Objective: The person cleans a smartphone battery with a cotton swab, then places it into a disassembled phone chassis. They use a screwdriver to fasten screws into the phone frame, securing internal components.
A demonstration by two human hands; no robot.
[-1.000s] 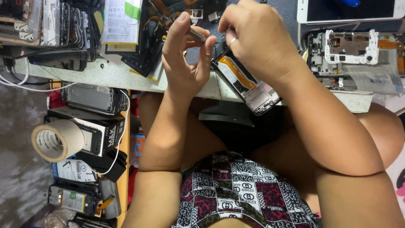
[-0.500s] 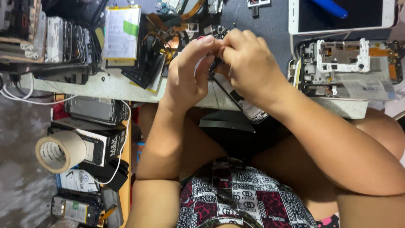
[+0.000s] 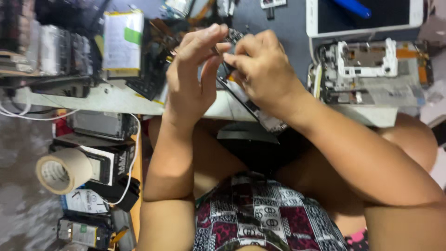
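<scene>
- Centrally, an opened phone (image 3: 260, 114) sits between both hands at the near edge of the workbench (image 3: 116, 100); its long body slants from the fingers down toward five o'clock, the lower end sticking out past the bench edge over the person's lap.
- The left hand (image 3: 193, 81) is raised upright, fingers loosely curled, with thumb and fingertips pinching at the phone's upper end; what exactly lies between the fingertips is too small to tell.
- The right hand (image 3: 265, 74) is closed around the phone's upper part from three o'clock, knuckles up, its fingertips meeting those of the left hand.
- At nine to ten o'clock of the hands, a flat battery pack (image 3: 123, 42) with a yellow edge and green sticker lies on the bench, beside a row of stacked dark phone parts (image 3: 55, 51).
- At two o'clock, a white tablet (image 3: 364, 18) lies face up with a blue tool (image 3: 351, 8) across its screen.
- Just below the tablet, at three o'clock of the hands, a stripped phone frame (image 3: 367, 69) with a white inner bracket rests on the bench.
- At seven to eight o'clock, below the bench, a roll of beige tape (image 3: 62, 169) sits near a black box (image 3: 107, 165) and a white cable (image 3: 132, 158).
</scene>
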